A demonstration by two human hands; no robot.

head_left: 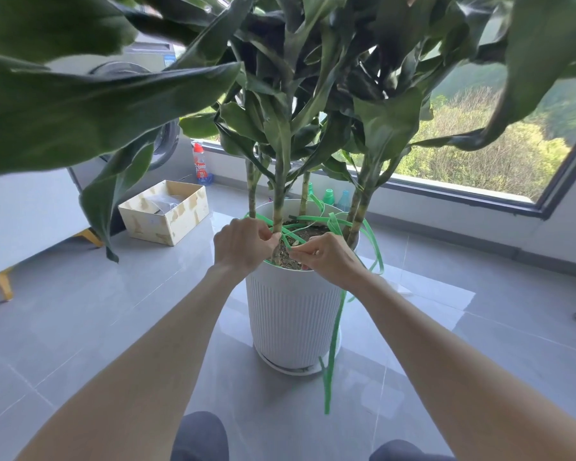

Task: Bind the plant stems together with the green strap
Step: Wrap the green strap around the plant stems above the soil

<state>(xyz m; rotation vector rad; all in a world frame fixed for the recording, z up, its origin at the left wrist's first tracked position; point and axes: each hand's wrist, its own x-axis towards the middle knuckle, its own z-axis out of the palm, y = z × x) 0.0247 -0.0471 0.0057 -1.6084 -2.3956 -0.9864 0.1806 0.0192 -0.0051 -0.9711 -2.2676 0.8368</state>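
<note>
Head view: left hand (243, 245) grip pinching green strap (310, 217) beside front stem (277, 197); right hand (328, 257) grip pinching strap over soil (313, 233); loose strap end hanging down white pot (290, 321).

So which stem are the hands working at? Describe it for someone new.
Find the white ribbed pot by the window. Of those rising from it, take the stem nearest the camera, front-left. It alone has the left hand against it and the green strap crossing its base.

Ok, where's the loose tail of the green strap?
Head view: the green strap trails down the white pot on its right side, ending on the floor beside the saucer.
</note>
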